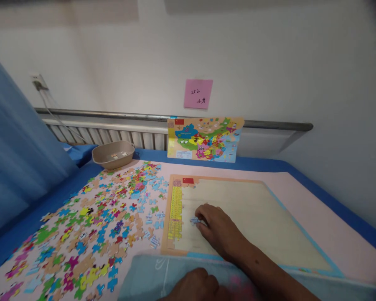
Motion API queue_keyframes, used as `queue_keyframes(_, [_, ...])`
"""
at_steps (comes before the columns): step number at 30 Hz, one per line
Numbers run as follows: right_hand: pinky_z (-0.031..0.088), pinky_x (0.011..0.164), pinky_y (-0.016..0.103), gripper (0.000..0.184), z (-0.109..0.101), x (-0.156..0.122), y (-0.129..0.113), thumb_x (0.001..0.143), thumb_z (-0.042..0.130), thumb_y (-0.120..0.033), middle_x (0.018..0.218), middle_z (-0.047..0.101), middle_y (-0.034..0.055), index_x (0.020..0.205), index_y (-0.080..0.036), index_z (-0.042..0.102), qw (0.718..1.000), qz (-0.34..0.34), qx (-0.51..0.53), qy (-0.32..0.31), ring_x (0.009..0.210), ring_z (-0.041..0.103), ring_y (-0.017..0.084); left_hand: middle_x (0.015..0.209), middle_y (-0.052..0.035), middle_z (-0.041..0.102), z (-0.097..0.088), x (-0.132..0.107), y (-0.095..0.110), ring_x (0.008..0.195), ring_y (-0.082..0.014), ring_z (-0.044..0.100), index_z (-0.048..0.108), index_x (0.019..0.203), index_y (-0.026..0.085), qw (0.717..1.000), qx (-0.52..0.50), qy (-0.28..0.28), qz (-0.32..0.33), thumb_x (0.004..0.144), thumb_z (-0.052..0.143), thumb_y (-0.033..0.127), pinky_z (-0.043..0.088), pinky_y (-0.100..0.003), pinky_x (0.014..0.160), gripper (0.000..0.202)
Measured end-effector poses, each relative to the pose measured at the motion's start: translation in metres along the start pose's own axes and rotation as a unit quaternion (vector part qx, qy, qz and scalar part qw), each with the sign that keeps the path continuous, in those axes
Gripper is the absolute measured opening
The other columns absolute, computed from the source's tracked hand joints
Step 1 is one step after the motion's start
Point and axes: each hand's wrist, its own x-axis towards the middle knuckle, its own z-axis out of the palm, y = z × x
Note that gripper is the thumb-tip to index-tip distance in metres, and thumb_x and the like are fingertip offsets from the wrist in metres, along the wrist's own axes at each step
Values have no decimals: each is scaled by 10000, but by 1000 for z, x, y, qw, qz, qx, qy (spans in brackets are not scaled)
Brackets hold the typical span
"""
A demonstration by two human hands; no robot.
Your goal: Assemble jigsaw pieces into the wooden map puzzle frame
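My right hand (217,228) is over the left part of a puzzle board (241,209). Its thumb and index finger pinch a light blue puzzle piece (194,220) with print on it. Along the board's left side is a joined strip of yellow pieces (175,213), with a red flag piece (188,180) at the top. My left hand (197,286) rests with curled fingers on the teal patterned cloth (150,271) at the bottom; its palm side is hidden. Loose puzzle pieces (94,225) lie scattered across the left of the table, several printed light blue ones close to the board.
A beige basket (113,155) stands at the back left. A colourful map sheet (205,140) leans upright against the metal rail (278,125). Above it a pink note (198,94) is stuck on the wall. A blue curtain (21,146) hangs at the left.
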Motion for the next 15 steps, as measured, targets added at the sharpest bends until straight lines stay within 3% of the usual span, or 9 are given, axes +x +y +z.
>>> queue_keyframes(8, [423, 756, 328, 180, -2, 0, 4, 924, 554, -73, 906, 723, 5, 900, -235, 629, 998, 11, 64, 3, 838, 641, 208, 495, 45, 531, 11, -1, -5, 431, -98, 425, 434, 617, 202, 1000, -4, 14, -9, 1031, 696, 496, 178, -295, 457, 571])
queue_keyframes(10, [435, 773, 335, 180, -4, -1, 3, 927, 528, -92, 926, 728, 15, 907, -237, 633, 997, 8, 72, 2, 862, 652, 216, 533, 43, 565, 1, -2, -4, 456, -98, 464, 447, 643, 199, 1000, 11, 4, 0, 1022, 725, 442, 201, -283, 464, 529])
queue_keyframes(15, [460, 836, 396, 183, -6, 0, 1, 960, 472, -207, 983, 736, 59, 942, -239, 651, 996, -9, 91, -1, 937, 666, 263, 687, 13, 663, -43, 3, -6, 572, -128, 592, 545, 781, 194, 999, 23, -31, 18, 1018, 727, 422, 268, -255, 476, 376])
